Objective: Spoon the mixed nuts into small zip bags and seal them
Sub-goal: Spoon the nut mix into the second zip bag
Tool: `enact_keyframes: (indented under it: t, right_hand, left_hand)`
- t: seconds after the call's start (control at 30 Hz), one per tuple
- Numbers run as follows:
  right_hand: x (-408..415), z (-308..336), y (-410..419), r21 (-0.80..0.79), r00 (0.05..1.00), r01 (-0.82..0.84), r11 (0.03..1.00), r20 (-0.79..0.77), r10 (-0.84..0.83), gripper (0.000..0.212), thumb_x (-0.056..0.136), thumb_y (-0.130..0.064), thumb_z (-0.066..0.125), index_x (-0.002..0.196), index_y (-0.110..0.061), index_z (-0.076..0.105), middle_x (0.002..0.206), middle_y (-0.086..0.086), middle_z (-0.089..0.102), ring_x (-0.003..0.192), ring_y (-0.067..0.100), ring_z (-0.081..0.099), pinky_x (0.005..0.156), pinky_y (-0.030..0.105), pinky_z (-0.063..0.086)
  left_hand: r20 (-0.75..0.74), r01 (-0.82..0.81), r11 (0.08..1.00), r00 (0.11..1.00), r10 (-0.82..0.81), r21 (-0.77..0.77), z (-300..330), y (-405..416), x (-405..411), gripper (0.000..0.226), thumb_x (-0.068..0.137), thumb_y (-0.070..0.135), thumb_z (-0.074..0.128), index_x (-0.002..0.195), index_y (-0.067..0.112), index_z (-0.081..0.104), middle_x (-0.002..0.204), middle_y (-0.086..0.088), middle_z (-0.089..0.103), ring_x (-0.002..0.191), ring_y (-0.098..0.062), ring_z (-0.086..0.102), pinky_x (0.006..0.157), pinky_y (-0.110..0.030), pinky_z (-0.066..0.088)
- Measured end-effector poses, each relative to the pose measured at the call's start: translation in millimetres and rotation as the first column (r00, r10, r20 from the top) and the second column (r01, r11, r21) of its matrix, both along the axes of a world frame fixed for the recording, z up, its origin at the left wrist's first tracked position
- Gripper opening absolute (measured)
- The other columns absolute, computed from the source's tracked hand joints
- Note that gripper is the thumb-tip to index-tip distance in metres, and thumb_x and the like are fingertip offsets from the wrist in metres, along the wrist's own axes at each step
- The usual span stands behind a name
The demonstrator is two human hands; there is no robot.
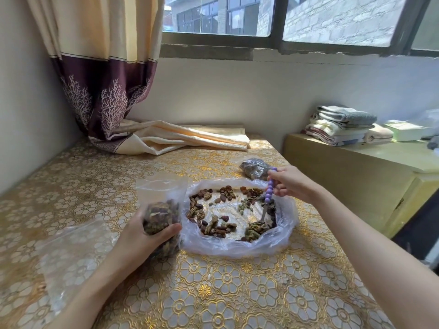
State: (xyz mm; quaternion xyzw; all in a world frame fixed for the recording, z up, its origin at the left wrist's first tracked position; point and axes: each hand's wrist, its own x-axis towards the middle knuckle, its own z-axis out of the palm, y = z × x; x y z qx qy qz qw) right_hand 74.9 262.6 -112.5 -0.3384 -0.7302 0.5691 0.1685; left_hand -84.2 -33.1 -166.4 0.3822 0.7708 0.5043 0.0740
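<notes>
Clear plastic first, far left of my view: empty zip bags (71,252) lying flat on the gold floral tablecloth (237,293); beside them my left hand (145,236), fingers and thumb curled round the lower part of a small zip bag (161,203), held upright, mouth open, part-filled with nuts; just right of it, touching, a large clear bag (237,245) spread open on the table, mixed nuts (213,224) scattered around its floor; at its right edge a spoon (267,205) with purple beaded handle, bowl down among the nuts, gripped at the handle top by my right hand (288,181), fingers closed on it; behind that hand, a filled bag (253,168) resting on the cloth; far right, folded towels (342,124) on a yellow cabinet (356,172).
</notes>
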Motion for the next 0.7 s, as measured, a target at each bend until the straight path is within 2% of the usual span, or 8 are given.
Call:
enact_keyframes:
  t: [0.23,0.33,0.43,0.57,0.7]
  right_hand:
    - [-2,-3,4,-0.044,0.985,0.149,0.988,-0.077,-0.152,0.028,0.099,-0.014,0.045,0.078,0.002,0.055,0.058,0.009,0.059,0.039,0.008,0.051,0.038,0.014,0.040]
    - [-6,-1,1,-0.070,0.965,0.190,0.979,-0.169,-0.199,0.034,0.099,-0.014,0.043,0.070,-0.001,0.054,0.050,0.006,0.059,0.037,0.008,0.050,0.038,0.015,0.037]
    - [-13,6,-4,-0.122,0.919,0.221,0.968,-0.307,-0.248,0.033,0.099,-0.015,0.043,0.070,-0.003,0.053,0.055,0.008,0.058,0.038,0.008,0.052,0.038,0.015,0.041]
    - [-31,32,-19,-0.210,0.839,0.175,0.962,-0.480,-0.257,0.031,0.099,-0.013,0.043,0.070,-0.004,0.052,0.047,0.003,0.058,0.039,0.009,0.056,0.039,0.016,0.042]
    - [-55,61,-46,-0.193,0.814,0.090,0.977,-0.551,-0.184,0.031,0.099,-0.014,0.043,0.071,-0.004,0.053,0.044,0.001,0.059,0.040,0.010,0.056,0.041,0.017,0.044]
  left_hand:
    - [0.001,0.008,1.000,1.000,-0.008,-0.009,1,0,1,0.060,0.047,0.057,0.067,0.100,0.036,0.050,0.092,0.016,0.057,0.084,0.004,0.053,0.062,-0.016,0.038]
    - [-0.005,0.012,1.000,1.000,-0.012,-0.010,1,0,1,0.061,0.049,0.056,0.068,0.103,0.034,0.050,0.092,0.017,0.056,0.085,0.003,0.053,0.062,-0.016,0.039]
    - [0.012,0.033,0.999,0.999,-0.033,-0.018,0,-1,1,0.060,0.051,0.056,0.067,0.104,0.034,0.049,0.093,0.017,0.057,0.085,0.001,0.055,0.063,-0.018,0.041]
    - [0.043,0.056,0.998,0.998,-0.056,-0.009,0,-1,1,0.052,0.055,0.056,0.070,0.099,0.038,0.049,0.092,0.012,0.060,0.085,-0.004,0.059,0.065,-0.022,0.045]
    - [0.029,0.050,0.999,0.998,-0.050,-0.017,1,-1,3,0.055,0.054,0.057,0.069,0.101,0.037,0.048,0.091,0.013,0.060,0.084,-0.002,0.058,0.064,-0.019,0.044]
